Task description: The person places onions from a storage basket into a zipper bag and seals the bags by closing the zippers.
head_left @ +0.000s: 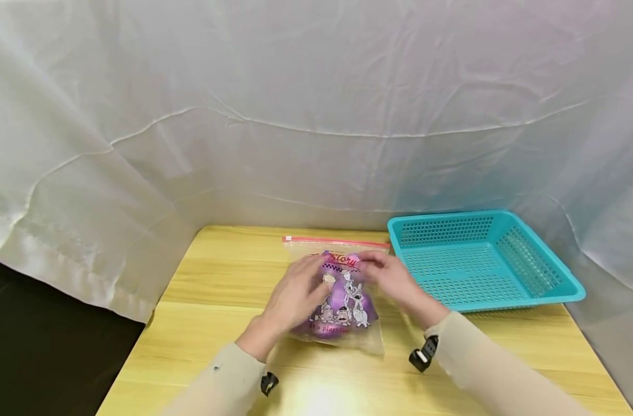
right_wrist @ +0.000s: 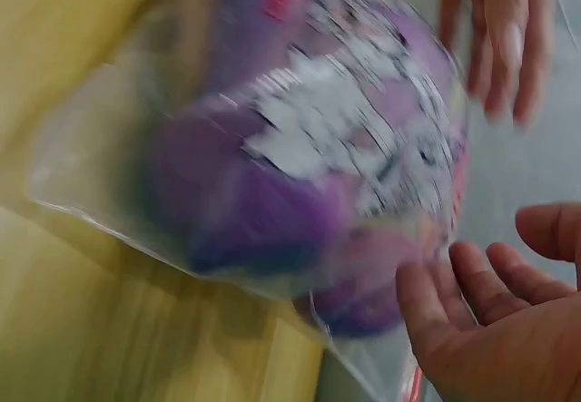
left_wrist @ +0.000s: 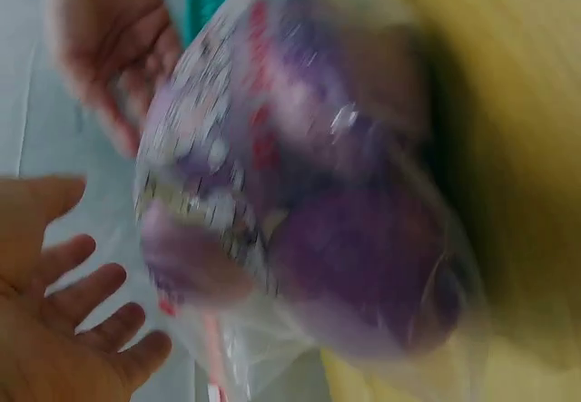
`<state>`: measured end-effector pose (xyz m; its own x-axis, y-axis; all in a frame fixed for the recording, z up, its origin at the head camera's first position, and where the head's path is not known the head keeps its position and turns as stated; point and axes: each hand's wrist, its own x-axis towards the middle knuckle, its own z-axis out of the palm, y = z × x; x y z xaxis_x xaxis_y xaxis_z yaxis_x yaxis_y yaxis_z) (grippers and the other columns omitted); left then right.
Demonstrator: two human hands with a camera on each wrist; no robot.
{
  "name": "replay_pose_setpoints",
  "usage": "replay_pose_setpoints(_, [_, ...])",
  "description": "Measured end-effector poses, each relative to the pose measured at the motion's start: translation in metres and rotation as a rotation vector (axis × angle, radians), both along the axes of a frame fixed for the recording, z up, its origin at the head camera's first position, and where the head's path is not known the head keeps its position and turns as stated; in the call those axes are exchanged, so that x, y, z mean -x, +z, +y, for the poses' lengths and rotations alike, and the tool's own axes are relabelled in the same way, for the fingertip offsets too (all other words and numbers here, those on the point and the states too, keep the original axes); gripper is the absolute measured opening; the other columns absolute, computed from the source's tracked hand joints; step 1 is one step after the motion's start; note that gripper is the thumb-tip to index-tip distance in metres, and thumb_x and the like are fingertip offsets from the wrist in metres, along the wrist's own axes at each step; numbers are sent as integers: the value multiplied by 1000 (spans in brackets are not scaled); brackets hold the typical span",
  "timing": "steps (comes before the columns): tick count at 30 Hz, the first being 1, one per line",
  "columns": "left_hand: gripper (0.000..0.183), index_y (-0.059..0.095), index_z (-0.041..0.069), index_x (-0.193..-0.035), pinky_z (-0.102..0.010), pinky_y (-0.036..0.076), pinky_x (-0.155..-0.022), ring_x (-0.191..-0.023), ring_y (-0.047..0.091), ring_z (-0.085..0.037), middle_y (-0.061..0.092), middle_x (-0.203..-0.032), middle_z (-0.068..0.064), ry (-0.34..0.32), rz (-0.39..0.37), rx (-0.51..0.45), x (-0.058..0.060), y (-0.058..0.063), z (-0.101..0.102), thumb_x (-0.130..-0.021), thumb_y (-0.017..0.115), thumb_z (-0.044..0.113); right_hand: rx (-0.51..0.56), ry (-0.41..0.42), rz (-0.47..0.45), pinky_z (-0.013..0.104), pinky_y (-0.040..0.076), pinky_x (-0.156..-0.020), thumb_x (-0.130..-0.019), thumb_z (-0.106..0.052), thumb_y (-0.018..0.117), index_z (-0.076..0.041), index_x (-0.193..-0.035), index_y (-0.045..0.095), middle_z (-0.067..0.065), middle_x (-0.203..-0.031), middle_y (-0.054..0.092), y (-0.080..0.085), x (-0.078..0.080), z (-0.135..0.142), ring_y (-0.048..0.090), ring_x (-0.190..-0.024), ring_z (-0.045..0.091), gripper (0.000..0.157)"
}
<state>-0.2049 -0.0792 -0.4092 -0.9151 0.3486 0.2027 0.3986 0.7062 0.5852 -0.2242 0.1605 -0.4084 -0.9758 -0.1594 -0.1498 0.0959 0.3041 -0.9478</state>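
A clear zip bag [head_left: 365, 341] with a red zip strip along its far edge lies on the wooden table, printed with white cartoon figures and red lettering. Bulging inside are several rounded purple things [left_wrist: 363, 266], whose kind I cannot make out through the plastic. My left hand [head_left: 295, 292] hovers over the bag's left side, fingers spread and loosely bent. At its right side is my right hand [head_left: 391, 280], with relaxed fingers close to the plastic [right_wrist: 508, 320]. Neither hand grips anything; whether the fingertips touch the bag is hard to tell.
A turquoise perforated basket [head_left: 456, 266] stands at the table's back right, just beyond the right hand. Pale cloth [head_left: 316, 162] hangs behind the table [head_left: 191, 346] and along its sides. Black straps [head_left: 424, 353] circle both wrists.
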Motion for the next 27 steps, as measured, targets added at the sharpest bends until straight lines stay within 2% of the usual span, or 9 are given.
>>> replay_pose_setpoints(2, [63, 33, 19, -152, -49, 20, -118, -147, 26, -30, 34, -157, -5, -80, 111, 179, -6, -6, 7, -97, 52, 45, -180, 37, 128, 43, 54, -85, -94, -24, 59, -16, -138, 53, 10, -130, 62, -2, -15, -5, 66, -103, 28, 44])
replay_pose_setpoints(4, [68, 29, 17, -154, -53, 13, -119, -150, 16, -31, 25, -161, -5, -117, 140, 299, -11, -13, 8, -97, 49, 49, -340, 39, 267, 45, 54, -84, -92, -24, 62, -18, -137, 55, 7, -131, 62, -7, -28, -9, 63, -108, 27, 45])
replay_pose_setpoints(6, [73, 25, 17, -155, -54, 10, -119, -151, 10, -31, 19, -163, -4, -123, 144, 397, -13, -21, 5, -96, 48, 53, -466, 28, 382, 50, 52, -88, -91, -23, 64, -18, -135, 57, 8, -133, 61, -12, -39, -13, 61, -113, 30, 45])
replay_pose_setpoints(8, [78, 21, 16, -156, -54, 8, -119, -152, 6, -30, 14, -164, -4, -119, 137, 468, -13, -28, 1, -95, 49, 56, -535, 32, 438, 55, 47, -96, -89, -23, 67, -16, -136, 57, 10, -136, 58, -19, -47, -17, 57, -120, 34, 48])
replay_pose_setpoints(10, [83, 16, 15, -156, -55, 9, -119, -152, 5, -30, 11, -164, -4, -110, 130, 510, -11, -34, -3, -93, 49, 59, -565, 54, 448, 57, 41, -103, -88, -25, 68, -13, -136, 56, 14, -140, 55, -24, -50, -21, 52, -127, 38, 50])
replay_pose_setpoints(14, [86, 13, 16, -157, -58, 11, -118, -152, 4, -30, 9, -164, -4, -106, 116, 520, -3, -38, -10, -92, 49, 60, -591, 106, 407, 56, 36, -108, -89, -29, 68, -9, -137, 55, 17, -145, 49, -33, -49, -27, 47, -131, 40, 54])
replay_pose_setpoints(19, [86, 14, 17, -157, -60, 9, -117, -152, 2, -30, 8, -164, -4, -107, 99, 501, 2, -37, -13, -92, 50, 61, -616, 129, 382, 55, 34, -110, -90, -32, 66, -10, -137, 54, 17, -146, 48, -38, -42, -28, 46, -133, 39, 53])
replay_pose_setpoints(24, [85, 15, 17, -157, -59, 8, -117, -152, 3, -30, 9, -164, -4, -93, 105, 470, 0, -36, -13, -92, 51, 59, -614, 136, 375, 54, 34, -110, -91, -33, 65, -11, -135, 57, 15, -144, 50, -37, -39, -24, 48, -132, 38, 50])
replay_pose_setpoints(27, [81, 18, 17, -156, -59, 7, -117, -152, 6, -31, 11, -164, -5, -79, 95, 415, -3, -33, -17, -94, 50, 56, -608, 121, 409, 54, 36, -109, -91, -33, 65, -12, -132, 59, 13, -141, 54, -34, -42, -14, 51, -130, 37, 47])
